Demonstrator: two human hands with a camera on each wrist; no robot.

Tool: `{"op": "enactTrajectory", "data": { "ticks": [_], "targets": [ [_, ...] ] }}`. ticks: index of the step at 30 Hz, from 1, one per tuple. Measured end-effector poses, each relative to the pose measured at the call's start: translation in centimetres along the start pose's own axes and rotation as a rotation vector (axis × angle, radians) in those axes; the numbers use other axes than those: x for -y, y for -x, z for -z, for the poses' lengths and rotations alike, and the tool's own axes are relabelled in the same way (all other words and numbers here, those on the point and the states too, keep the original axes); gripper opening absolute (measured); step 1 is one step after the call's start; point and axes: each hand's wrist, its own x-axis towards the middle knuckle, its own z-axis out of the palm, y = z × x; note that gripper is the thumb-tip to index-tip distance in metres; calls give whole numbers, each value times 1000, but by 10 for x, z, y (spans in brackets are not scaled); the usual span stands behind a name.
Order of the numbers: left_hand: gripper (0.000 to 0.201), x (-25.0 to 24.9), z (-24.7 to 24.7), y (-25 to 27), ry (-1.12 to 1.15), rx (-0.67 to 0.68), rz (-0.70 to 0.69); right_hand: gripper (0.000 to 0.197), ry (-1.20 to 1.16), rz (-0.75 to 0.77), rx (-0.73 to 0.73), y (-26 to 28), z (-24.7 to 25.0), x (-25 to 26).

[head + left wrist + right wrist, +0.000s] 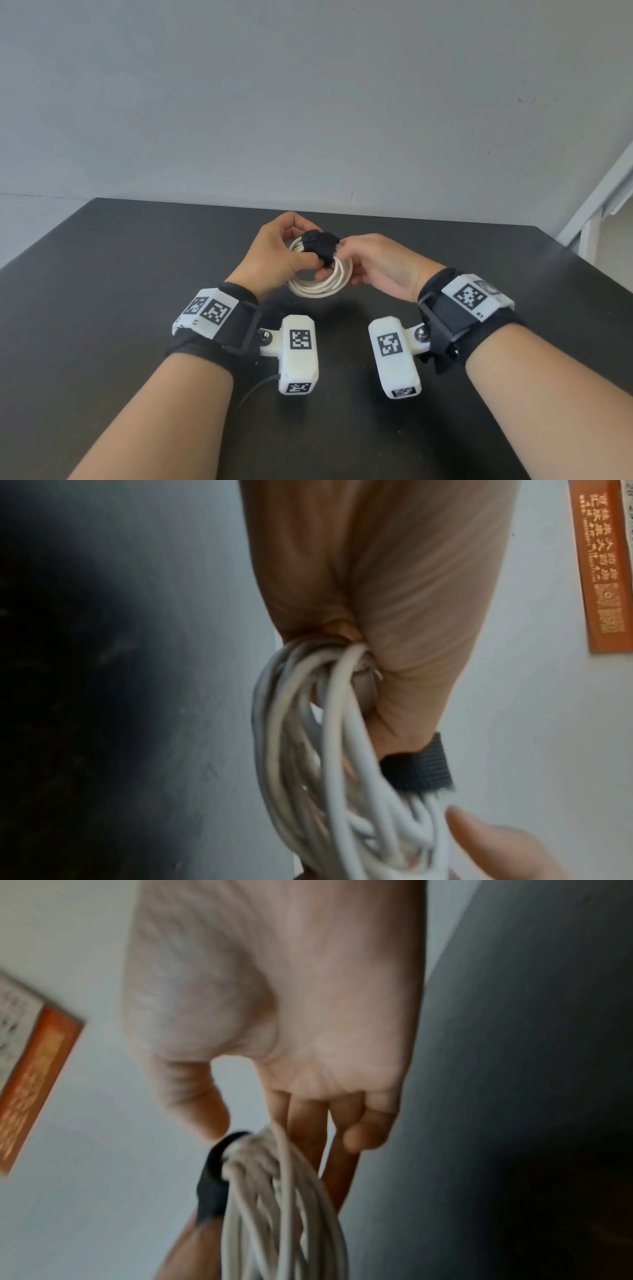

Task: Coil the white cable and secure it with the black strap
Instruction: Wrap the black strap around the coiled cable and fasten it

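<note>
The white cable (322,286) is wound into a small round coil and held just above the black table (137,274). A black strap (320,245) is wrapped round the top of the coil. My left hand (306,246) pinches the strap between thumb and index finger; the left wrist view shows the thumb against the strap (418,771) beside the cable loops (308,750). My right hand (334,261) grips the coil's right side. In the right wrist view its thumb touches the strap (212,1185) and its fingers (308,1137) lie behind the cable (274,1204).
A grey wall (308,102) rises behind the table's far edge, with a white frame (603,202) at the right. An orange sign (599,566) hangs on the wall. A thin dark wire (253,390) trails from the left wrist camera.
</note>
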Motion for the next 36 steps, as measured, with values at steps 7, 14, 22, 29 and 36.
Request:
{"op": "enactTrajectory", "data": {
  "ticks": [7,14,22,29,36],
  "targets": [
    [38,-6,-1,1,46,107,-53,12,-191,-180,116,1,8,0],
    [41,-10,-1,2,88,204,-74,14,-399,-249,202,1,12,-8],
    [40,-2,3,1,138,244,-37,20,-260,-210,38,-5,6,0],
    [41,0,6,2,233,316,-30,25,-197,-205,-41,-9,-1,-1],
    [42,-4,2,2,280,352,-55,45,-346,-249,-88,-11,4,-9]
  ]
}}
